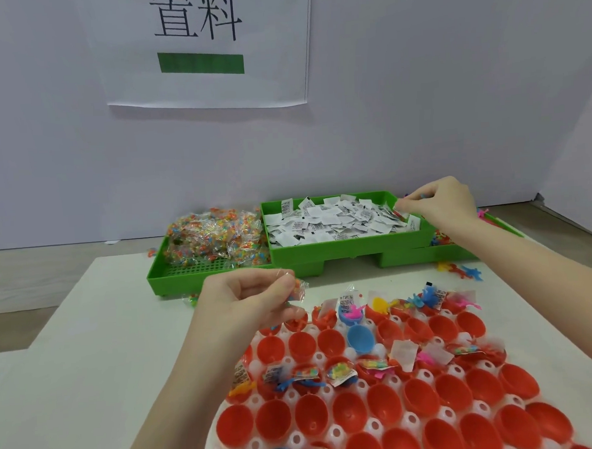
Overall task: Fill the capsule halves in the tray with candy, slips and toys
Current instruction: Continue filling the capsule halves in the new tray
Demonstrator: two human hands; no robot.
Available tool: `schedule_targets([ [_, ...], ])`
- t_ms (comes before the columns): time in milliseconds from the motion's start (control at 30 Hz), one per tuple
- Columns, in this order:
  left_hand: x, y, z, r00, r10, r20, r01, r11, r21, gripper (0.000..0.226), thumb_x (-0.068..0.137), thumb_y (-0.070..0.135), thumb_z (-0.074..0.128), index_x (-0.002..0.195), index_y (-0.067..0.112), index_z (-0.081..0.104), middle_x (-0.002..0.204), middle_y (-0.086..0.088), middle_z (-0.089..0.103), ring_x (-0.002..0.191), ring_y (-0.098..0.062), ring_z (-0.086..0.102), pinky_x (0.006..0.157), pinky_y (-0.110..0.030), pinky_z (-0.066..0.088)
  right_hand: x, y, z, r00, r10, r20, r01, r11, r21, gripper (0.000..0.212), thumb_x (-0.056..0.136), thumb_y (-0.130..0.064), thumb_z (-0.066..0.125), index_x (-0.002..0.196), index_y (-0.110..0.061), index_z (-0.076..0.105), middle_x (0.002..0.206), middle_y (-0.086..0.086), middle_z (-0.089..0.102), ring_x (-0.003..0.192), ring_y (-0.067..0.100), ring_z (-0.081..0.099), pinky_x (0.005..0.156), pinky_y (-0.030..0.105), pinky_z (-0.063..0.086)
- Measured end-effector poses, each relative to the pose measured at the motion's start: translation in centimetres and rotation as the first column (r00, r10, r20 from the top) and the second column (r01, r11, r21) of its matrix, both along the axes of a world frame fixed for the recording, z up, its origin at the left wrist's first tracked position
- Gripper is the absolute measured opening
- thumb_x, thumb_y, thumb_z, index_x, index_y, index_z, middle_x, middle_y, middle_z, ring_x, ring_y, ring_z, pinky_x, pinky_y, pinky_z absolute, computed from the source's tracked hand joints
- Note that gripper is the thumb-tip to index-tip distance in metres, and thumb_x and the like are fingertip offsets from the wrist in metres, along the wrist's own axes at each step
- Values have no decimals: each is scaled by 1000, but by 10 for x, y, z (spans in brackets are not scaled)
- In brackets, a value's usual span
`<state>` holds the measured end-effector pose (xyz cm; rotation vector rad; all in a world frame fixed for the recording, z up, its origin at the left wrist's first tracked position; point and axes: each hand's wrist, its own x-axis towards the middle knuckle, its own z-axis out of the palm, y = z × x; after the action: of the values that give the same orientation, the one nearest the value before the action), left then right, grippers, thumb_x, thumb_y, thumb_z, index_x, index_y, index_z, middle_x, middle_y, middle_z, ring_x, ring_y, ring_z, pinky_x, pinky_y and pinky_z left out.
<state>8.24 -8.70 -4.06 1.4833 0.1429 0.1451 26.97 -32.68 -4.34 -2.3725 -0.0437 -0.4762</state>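
In the head view, the left hand (254, 300) is seen with fingers curled, pinching a small clear cellophane candy packet (296, 289) just above the far-left corner of the white plastic tray with round holes (260, 446), which lies on the white surface (88, 338). The right hand (439, 204) is reaching over the far right edge of the green plastic bin of white printed paper slips (335, 222); its fingertips are pinched together, apparently on something small and colourful, though what is gripped cannot be told. The pile of wrapped candy (213, 237) sits in the green tray to the left of the slips, and small coloured plastic toy figures (461, 270) lie loose near the bins.

About 2 rows of the red plastic capsule halves (311, 415) are seen filled; the rest stand open and hollow, along with 1 blue capsule half (360, 339).

The step is judged best done by lowering the packet fully into an unfilled cup in the far row before it is released, so that it does not perch on the rim. The slip should be separated singly. Filled cups nearby are overflowing, so brushing them should be avoided.
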Motion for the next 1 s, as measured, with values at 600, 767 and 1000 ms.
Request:
schedule_targets([
  [600,-8,-25,9,997,-69,33,73,991,-109,12,87,9,60,78,5,68,75,-10,72,65,-18,71,57,-14,52,-143,57,46,738,671,-70,-523,635,568,17,68,-35,63,65,-21,71,46,-10,30,44,5,25,49,7,31],
  [767,-25,-38,24,957,-278,80,288,937,-198,11,72,17,66,72,9,75,75,-10,73,70,-19,72,57,-14,53,-180,60,50,789,612,58,-596,738,318,8,76,-23,66,70,-24,71,55,1,63,49,17,53,50,24,46],
  [1000,-53,-40,30,936,-331,118,349,917,-195,14,70,21,65,68,13,76,63,-4,70,66,-17,71,56,-14,52,-206,51,50,805,564,182,-590,793,152,5,71,-28,71,69,-24,73,37,-5,35,37,5,27,41,7,21],
])
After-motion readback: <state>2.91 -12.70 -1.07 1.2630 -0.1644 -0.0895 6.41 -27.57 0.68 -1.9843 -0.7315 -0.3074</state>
